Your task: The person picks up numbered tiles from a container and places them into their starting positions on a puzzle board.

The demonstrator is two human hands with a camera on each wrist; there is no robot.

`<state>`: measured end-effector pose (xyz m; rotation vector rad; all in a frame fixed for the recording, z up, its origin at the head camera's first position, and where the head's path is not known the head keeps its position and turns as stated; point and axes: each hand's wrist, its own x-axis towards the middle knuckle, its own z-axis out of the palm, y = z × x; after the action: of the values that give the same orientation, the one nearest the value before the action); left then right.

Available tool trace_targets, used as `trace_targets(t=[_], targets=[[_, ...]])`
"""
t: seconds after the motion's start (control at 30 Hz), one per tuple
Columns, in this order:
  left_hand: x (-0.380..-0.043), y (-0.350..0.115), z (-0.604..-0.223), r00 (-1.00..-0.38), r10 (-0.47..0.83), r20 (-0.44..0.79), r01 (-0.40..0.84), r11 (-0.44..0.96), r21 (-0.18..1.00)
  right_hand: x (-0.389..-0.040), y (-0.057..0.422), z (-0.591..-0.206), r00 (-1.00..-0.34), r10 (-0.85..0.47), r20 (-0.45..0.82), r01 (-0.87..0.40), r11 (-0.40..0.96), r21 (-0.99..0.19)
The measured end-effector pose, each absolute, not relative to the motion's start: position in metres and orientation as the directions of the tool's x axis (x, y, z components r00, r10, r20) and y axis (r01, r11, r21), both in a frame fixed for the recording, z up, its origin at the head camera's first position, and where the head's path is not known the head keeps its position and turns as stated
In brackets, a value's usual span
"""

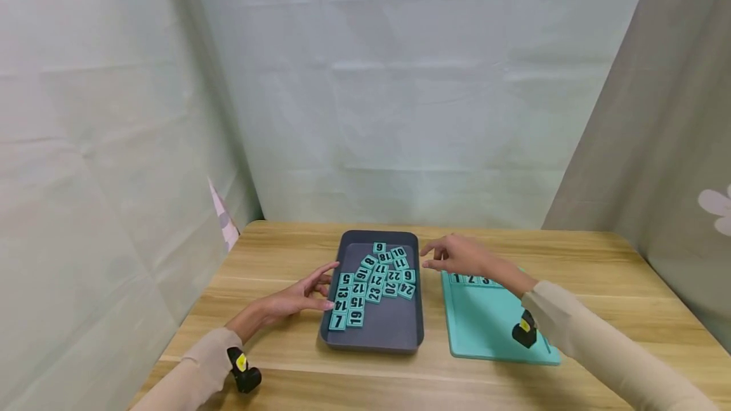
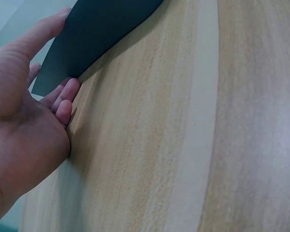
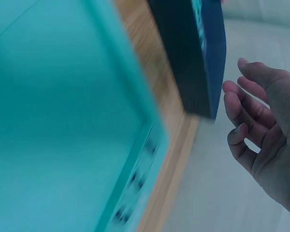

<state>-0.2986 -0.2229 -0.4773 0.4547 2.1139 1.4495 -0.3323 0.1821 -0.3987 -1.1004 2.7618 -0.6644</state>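
A dark grey tray [image 1: 394, 333] holds several teal number tiles [image 1: 374, 281], most of them crowded toward its left and upper parts. My left hand [image 1: 294, 298] is at the tray's left side, thumb and index finger spread along the rim. In the left wrist view its thumb touches the tray wall [image 2: 106, 34], with the other fingers low beside it. My right hand [image 1: 459, 254] hovers just right of the tray, fingers loosely bent and nothing between them. Nearer me lies a teal board [image 1: 485, 325], tiles 1, 2 and 3 [image 1: 471, 280] along its far edge; my right forearm covers part of that row.
Everything stands on a wooden table [image 1: 291, 360]. Pale curtains [image 1: 411, 113] hang behind it and at both sides. A strip of tabletop separates the tray from the board. Each sleeve carries a small black camera, such as the left one [image 1: 244, 374].
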Motion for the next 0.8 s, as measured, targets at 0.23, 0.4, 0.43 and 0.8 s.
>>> trace_targets(t=[0.23, 0.4, 0.43, 0.8], targets=[[-0.294, -0.225, -0.479, -0.802, 0.547, -0.241, -0.030, 0.367, 0.930, -0.341, 0.104, -0.398, -0.588, -0.806, 0.064, -0.764, 0.528, -0.371], [-0.291, -0.228, -0.480, -0.796, 0.549, -0.255, -0.048, 0.362, 0.931, -0.344, 0.055, -0.409, -0.571, -0.821, -0.009, -0.771, 0.540, -0.339], [-0.291, -0.228, -0.480, -0.795, 0.549, -0.257, -0.051, 0.363, 0.930, -0.345, 0.047, -0.412, -0.576, -0.816, -0.034, -0.765, 0.553, -0.330], [-0.286, -0.230, -0.475, -0.798, 0.538, -0.271, -0.065, 0.371, 0.927, -0.346, 0.009, -0.438, -0.658, -0.740, -0.137, -0.683, 0.664, -0.304]])
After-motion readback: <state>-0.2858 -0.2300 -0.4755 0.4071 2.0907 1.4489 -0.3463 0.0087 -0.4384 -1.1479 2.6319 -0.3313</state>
